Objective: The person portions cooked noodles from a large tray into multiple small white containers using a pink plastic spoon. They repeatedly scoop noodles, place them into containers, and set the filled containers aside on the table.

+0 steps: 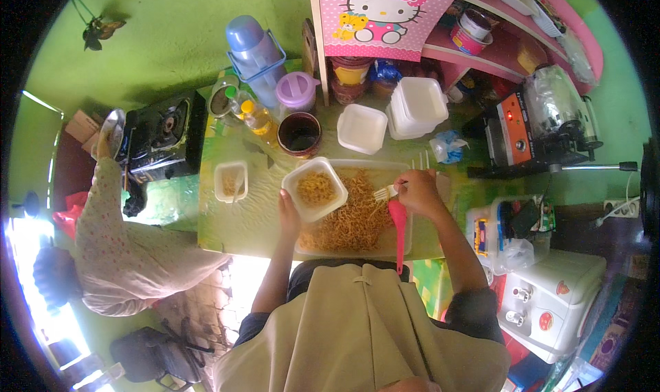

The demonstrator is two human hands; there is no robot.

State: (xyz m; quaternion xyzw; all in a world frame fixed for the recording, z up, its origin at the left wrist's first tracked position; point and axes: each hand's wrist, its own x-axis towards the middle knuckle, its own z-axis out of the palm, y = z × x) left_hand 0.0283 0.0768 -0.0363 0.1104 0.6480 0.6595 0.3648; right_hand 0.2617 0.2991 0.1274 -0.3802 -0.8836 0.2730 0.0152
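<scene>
My left hand [290, 214] grips the left edge of a white square food container [338, 186]. A portion of noodles [315, 188] lies in it, and it is held over the left part of a wide translucent tray [407, 240]. Fried noodles [340, 232] are spread across that tray. On the tray's right side my right hand [420, 192] holds a white plastic fork [383, 193], tines pointing left, at the edge of the noodles. Just below the fork a pink spoon [399, 227] rests with its handle toward my body.
A smaller container with a spoon [230, 182] stands at left. Behind the tray are a dark pot [299, 133], oil bottles [256, 117], a blue thermos [256, 56] and stacked white containers [418, 105]. Another person [134, 268] reaches toward the gas stove [162, 134], holding a metal pan [112, 129].
</scene>
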